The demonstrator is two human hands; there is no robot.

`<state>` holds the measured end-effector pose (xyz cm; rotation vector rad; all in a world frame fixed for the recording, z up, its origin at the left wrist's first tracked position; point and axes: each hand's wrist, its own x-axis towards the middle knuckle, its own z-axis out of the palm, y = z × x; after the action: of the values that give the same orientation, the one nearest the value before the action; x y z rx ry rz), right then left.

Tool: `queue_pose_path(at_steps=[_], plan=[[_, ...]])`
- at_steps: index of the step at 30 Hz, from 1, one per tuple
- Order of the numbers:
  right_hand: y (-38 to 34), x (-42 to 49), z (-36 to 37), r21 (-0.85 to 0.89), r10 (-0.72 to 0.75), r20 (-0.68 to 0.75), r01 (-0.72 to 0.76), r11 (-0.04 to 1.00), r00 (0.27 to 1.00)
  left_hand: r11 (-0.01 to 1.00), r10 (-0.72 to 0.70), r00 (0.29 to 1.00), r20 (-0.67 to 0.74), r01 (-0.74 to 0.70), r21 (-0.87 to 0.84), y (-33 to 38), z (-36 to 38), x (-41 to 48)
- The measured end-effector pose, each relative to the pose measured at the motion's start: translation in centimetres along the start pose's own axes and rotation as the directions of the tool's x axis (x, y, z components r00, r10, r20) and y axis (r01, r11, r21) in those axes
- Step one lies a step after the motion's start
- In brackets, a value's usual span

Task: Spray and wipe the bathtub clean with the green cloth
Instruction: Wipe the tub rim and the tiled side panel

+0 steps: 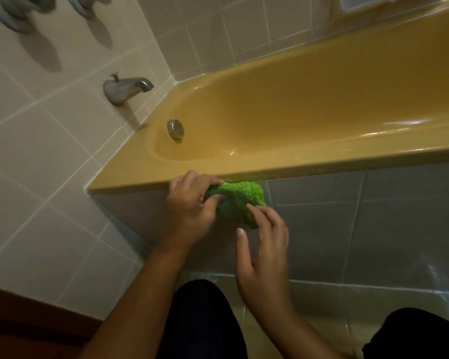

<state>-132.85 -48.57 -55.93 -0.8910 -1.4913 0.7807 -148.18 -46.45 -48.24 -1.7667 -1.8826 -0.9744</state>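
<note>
Presently left hand (189,204) grips green cloth (237,196); right hand (265,255) touches its near edge.

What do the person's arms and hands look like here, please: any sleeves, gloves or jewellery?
The left forearm and right forearm are bare, with no sleeve in view. The left hand and right hand wear no gloves, and no ring, watch or bracelet shows.

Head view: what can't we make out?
- Tub drain: hidden behind the near rim.
- Wall knobs: cut by the top edge, blurred.
- Left hand fingertips: buried in the cloth.
- Right hand: motion-blurred; contact with cloth unclear.
- Spray bottle: not in frame.
</note>
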Motion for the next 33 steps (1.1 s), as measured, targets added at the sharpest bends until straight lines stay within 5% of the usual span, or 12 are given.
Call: queue_pose_path(at_steps=[8, 15, 22, 27, 33], plan=[[0.6, -0.9, 6.9, 0.064, -0.012, -0.084, 0.017, 0.998, 0.996, 0.973, 0.002, 1.0, 0.003, -0.002, -0.231, -0.4, -0.6, 0.4], [2.1, 1.2, 10.3, -0.051, -0.031, -0.205, 0.021, 0.998, 0.978, 0.949, 0.242, 0.967, 0.076, -0.22, -0.225, -3.2, -1.3, 2.5], [1.5, 4.0, 13.1, -0.167, -0.046, -0.409, -0.025, 0.986, 0.912, 0.883, 0.331, 0.842, 0.427, -0.116, -0.455, -4.1, -1.0, 7.0], [2.9, 5.1, 13.8, -0.329, -0.166, -0.477, 0.0, 0.944, 0.863, 0.912, 0.259, 0.751, 0.607, 0.017, -0.41, -3.5, 0.3, 9.8], [5.4, 5.6, 13.6, -0.508, -0.303, -0.489, 0.016, 0.861, 0.818, 0.973, 0.198, 0.723, 0.662, -0.065, -0.22, -3.2, 1.4, 10.4]])
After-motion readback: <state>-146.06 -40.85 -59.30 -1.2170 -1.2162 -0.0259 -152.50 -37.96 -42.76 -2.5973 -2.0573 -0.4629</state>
